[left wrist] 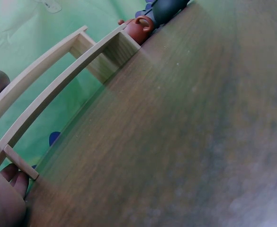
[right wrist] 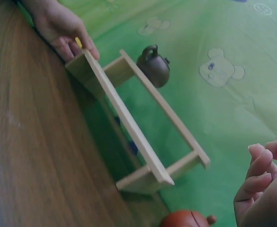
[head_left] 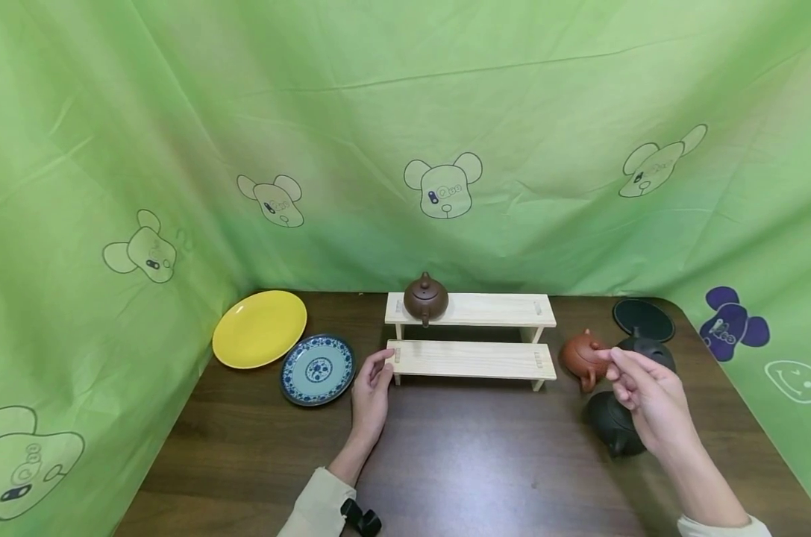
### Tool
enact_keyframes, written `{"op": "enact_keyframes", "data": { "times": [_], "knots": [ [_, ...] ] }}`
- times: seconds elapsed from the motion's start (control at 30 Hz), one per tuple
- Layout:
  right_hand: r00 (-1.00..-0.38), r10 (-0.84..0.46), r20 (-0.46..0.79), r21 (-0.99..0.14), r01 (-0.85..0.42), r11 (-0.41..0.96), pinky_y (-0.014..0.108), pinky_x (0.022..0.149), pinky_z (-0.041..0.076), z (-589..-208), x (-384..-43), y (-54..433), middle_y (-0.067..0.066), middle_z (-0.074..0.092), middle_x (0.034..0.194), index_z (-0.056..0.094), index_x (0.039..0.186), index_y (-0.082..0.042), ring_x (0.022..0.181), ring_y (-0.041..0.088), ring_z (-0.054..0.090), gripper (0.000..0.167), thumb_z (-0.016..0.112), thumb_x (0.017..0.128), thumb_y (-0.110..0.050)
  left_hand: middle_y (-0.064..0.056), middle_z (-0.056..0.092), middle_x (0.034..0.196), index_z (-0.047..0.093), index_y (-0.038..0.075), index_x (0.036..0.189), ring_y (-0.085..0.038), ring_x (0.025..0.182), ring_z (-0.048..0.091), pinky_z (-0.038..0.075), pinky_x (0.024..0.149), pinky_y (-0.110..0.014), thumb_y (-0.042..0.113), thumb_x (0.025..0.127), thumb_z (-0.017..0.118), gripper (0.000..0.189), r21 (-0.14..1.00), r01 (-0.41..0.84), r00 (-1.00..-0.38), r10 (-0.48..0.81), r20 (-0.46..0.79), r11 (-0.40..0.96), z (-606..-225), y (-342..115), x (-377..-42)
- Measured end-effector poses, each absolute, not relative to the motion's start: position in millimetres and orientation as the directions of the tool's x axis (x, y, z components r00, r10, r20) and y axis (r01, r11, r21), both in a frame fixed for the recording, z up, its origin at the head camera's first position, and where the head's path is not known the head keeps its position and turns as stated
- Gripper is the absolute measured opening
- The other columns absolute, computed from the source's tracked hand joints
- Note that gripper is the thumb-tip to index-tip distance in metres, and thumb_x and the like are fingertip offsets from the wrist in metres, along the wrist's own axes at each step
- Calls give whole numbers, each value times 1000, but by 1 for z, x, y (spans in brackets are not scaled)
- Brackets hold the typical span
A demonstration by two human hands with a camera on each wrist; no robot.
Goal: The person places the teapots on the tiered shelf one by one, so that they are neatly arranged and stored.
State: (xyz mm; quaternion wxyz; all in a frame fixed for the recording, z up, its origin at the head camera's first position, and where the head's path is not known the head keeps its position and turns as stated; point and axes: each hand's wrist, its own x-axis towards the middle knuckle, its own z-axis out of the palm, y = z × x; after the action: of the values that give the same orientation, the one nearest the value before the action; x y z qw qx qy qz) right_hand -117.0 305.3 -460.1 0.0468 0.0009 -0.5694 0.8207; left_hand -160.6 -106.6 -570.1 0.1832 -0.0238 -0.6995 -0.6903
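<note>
Green curtain (head_left: 351,119): hanging behind and along both sides, printed with outlined animal heads.
Brown table (head_left: 486,462): stretching across below, dark and wood-grained, catching a shine near the middle.
Two-tier wooden stand (head_left: 472,359): standing at the back of the table, pale, stepped, rear tier above front — and gripped at the front tier's left end.
Yellow plate (head_left: 260,330): lying far over on the left, close to the curtain.
Right hand (head_left: 650,406): up over the right side, overlapping the red teapot (head_left: 580,359) in the head view, apart from it in the right wrist view; fingers loosely bent, thumb and forefinger close — a narrow gap, holding nothing.
Left hand (head_left: 370,395): holding the stand's front left corner, one digit on top, others curled below around the leg.
Blue patterned plate (head_left: 318,369): lying just beside the yellow plate.
Dark plate (head_left: 643,319): lying at the back right.
Dark teapots (head_left: 609,421): two, partly hidden behind the right hand.
Red teapot: sitting on the table, just right of the stand.
Brown teapot (head_left: 427,297): sitting on the upper tier, towards its left end.
</note>
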Motion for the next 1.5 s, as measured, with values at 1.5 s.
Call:
{"op": "enact_keyframes", "data": {
  "times": [1.5],
  "knots": [
    [-885, 443, -143, -933, -29, -360, 17, 45, 43, -516, -96, 408, -3, 77, 71, 89, 93, -14, 52, 4, 59, 28, 69, 109, -5, -2, 75, 136, 77, 17, 131, -19, 131, 67, 53, 107, -21, 13, 111, 67, 23, 974, 226, -950, -213, 228, 33, -593, -113, -172]
  ]
}}
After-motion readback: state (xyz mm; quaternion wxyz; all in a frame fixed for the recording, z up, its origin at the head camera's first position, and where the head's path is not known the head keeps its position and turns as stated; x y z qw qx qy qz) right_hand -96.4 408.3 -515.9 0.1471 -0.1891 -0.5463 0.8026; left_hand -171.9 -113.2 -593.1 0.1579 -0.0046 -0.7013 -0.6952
